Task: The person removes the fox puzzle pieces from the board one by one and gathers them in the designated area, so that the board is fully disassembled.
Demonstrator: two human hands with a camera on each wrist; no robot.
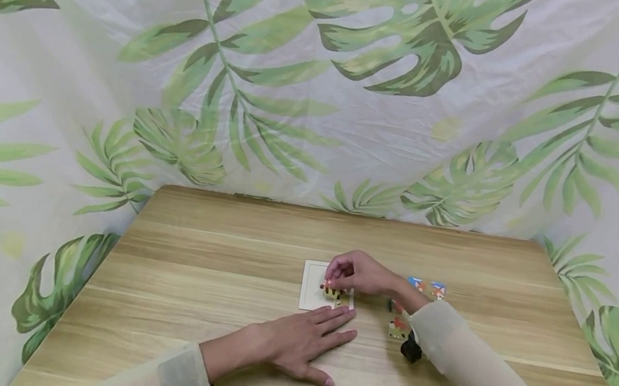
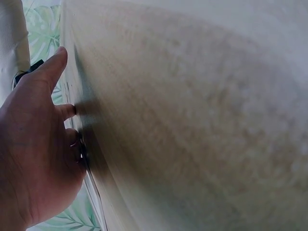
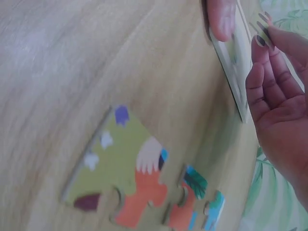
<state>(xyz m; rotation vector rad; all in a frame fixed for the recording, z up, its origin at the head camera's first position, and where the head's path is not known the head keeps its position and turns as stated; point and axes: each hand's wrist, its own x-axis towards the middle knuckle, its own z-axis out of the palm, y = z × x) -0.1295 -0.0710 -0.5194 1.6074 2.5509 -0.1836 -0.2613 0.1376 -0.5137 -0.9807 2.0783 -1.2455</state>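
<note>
A square white puzzle frame (image 1: 309, 285) lies on the wooden table. My left hand (image 1: 303, 340) is spread palm-down, its fingertips on the near right edge of the frame. Over the frame, my right hand (image 1: 360, 274) pinches a yellowish jigsaw puzzle piece (image 1: 330, 291) between thumb and fingers. In the right wrist view that piece (image 3: 263, 36) is seen nearly edge-on, tilted above the frame (image 3: 231, 72). Something patterned shows in the frame's lower right corner, partly hidden by my hands.
To the right of the frame lie several loose puzzle pieces, among them an olive and orange one (image 3: 120, 163) and two with blue (image 1: 415, 283) farther back. My right forearm covers part of that group. A leaf-patterned cloth (image 1: 275, 96) hangs behind the table (image 1: 208, 238).
</note>
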